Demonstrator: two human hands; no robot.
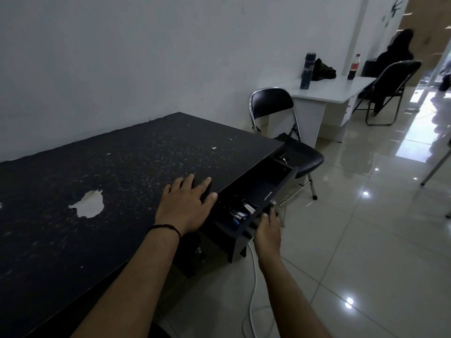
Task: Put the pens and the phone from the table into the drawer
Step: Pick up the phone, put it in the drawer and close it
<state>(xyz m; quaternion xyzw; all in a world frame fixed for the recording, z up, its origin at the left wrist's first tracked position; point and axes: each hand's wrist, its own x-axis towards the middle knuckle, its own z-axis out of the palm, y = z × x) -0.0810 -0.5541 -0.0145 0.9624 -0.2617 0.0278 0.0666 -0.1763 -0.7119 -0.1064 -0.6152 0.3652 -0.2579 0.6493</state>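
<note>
At the drawer's front edge, the right hand is gripping its panel, the drawer running away along the tabletop edge, while the left hand is lying flat, fingers spread, just beside it.

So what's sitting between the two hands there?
The head view shows the open black drawer between left hand and right hand, with small items inside.

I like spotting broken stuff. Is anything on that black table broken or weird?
Yes. The black table has a pale patch left of the left hand where the dark surface has peeled away, plus a smaller chip farther back. Its back edge by the wall looks ragged too.
</note>
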